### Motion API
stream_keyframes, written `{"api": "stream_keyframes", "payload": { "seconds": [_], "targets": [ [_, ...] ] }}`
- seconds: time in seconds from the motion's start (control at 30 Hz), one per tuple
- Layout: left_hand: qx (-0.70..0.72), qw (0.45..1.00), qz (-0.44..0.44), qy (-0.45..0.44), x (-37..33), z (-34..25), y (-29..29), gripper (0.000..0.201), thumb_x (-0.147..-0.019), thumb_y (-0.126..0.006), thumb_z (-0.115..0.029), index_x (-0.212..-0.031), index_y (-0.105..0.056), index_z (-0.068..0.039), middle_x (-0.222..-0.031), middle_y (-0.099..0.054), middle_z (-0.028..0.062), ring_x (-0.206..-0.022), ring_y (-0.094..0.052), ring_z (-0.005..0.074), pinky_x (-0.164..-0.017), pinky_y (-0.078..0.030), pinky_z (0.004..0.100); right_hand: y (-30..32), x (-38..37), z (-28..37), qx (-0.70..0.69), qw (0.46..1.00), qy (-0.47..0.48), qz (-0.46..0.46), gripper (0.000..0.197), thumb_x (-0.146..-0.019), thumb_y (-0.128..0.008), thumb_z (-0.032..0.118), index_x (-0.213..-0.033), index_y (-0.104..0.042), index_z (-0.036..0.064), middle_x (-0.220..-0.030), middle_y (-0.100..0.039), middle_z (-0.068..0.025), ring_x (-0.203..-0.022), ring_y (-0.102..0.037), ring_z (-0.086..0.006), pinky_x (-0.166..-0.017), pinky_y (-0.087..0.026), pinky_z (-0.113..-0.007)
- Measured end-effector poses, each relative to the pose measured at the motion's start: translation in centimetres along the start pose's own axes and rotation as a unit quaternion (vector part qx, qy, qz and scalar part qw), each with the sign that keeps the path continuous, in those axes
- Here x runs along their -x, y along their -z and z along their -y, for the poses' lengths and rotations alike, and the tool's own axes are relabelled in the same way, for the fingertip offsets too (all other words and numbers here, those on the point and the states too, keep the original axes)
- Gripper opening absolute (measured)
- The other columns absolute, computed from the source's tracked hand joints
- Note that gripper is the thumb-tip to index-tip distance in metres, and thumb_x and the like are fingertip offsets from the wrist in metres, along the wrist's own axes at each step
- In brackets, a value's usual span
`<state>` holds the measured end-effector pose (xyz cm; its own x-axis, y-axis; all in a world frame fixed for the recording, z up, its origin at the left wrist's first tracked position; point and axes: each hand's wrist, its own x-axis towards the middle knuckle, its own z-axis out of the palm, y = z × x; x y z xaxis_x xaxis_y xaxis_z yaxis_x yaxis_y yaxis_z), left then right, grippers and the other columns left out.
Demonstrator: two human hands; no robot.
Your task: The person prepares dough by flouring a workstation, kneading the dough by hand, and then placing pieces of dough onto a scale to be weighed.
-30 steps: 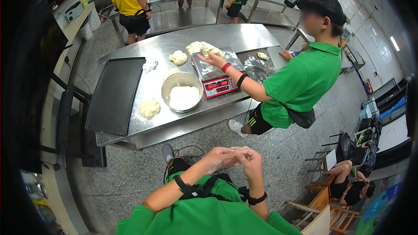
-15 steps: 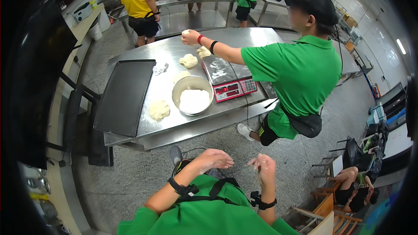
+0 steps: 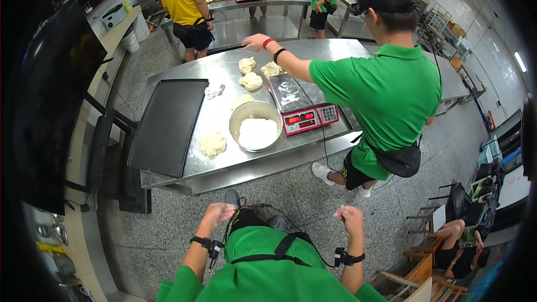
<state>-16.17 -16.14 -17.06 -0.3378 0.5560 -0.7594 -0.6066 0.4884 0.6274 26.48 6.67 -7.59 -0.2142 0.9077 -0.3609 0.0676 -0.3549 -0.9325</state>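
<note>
Stainless steel is gleaming across the bench [image 3: 335, 49], which is standing ahead of the person on a speckled floor [image 3: 168, 229]. Both hands are hanging short of it: the left hand [image 3: 221, 212] is keeping its fingers loosely extended, apparently empty, while the right hand [image 3: 350, 219] is curling its fingers, and whether scraps are sticking between them I cannot tell. Nearest the left hand, a flattened dough lump [image 3: 212, 145] is lying almost straight ahead, near the bench's front edge and well apart from the fingers; being roundish, it is showing no clear long axis. Just right of it, a metal bowl [image 3: 239, 118] is holding white powder [image 3: 258, 134], also sitting nearer the left hand. Farther back, a co-worker's hand [image 3: 256, 42] is hovering near another dough lump [image 3: 246, 65].
</note>
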Motion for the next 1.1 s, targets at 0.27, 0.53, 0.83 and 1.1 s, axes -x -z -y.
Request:
{"api": "stream_keyframes", "payload": {
  "seconds": [0.27, 0.53, 0.83, 1.1],
  "targets": [
    [0.232, 0.959, -0.164, 0.008, -1.7, 8.1, 11.9, 0.03, -0.087, -0.05, -0.015, -0.106, -0.058, 0.006, -0.106, -0.065, 0.019, -0.097, -0.065, 0.0301, -0.084, -0.055, 0.0382, 1.4, -1.1, -3.1, -0.009, 0.998, -0.057, 0.033, 0.012, -0.087, -0.064, 0.006, -0.088, -0.067, -0.0054, -0.079, -0.07, -0.0127, -0.065, -0.064, -0.016, -0.06, -0.05, -0.024],
    [0.24, 0.937, -0.25, 0.054, 0.1, 12.4, 13.8, 0.031, -0.089, -0.045, -0.015, -0.107, -0.057, 0.007, -0.105, -0.065, 0.0175, -0.092, -0.066, 0.0305, -0.079, -0.056, 0.0366, 3.6, -3.8, -7.8, 0.045, 0.991, -0.127, -0.014, 0.032, -0.087, -0.072, 0.018, -0.063, -0.054, 0.0073, -0.063, -0.061, -0.0071, -0.06, -0.066, -0.0169, -0.05, -0.047, -0.026],
    [0.235, 0.947, -0.215, 0.049, -1.1, 12.1, 12.6, 0.029, -0.091, -0.046, -0.014, -0.109, -0.055, 0.007, -0.106, -0.064, 0.0191, -0.095, -0.065, 0.0315, -0.078, -0.056, 0.0392, 3.6, -3.3, -9.7, 0.071, 0.977, -0.189, -0.068, 0.045, -0.087, -0.072, 0.034, -0.059, -0.049, 0.0075, -0.056, -0.055, -0.0063, -0.059, -0.068, -0.0238, -0.052, -0.053, -0.03],
    [0.19, 0.96, -0.197, 0.057, -1.1, 10.6, 10.5, 0.028, -0.091, -0.047, -0.014, -0.107, -0.056, 0.007, -0.103, -0.065, 0.0193, -0.092, -0.066, 0.032, -0.078, -0.057, 0.0389, 4.7, -2.4, -12.6, 0.034, 0.97, -0.233, -0.059, 0.037, -0.087, -0.072, 0.032, -0.079, -0.056, -0.0006, -0.064, -0.058, -0.0097, -0.06, -0.066, -0.0224, -0.053, -0.054, -0.028]
  ]
}}
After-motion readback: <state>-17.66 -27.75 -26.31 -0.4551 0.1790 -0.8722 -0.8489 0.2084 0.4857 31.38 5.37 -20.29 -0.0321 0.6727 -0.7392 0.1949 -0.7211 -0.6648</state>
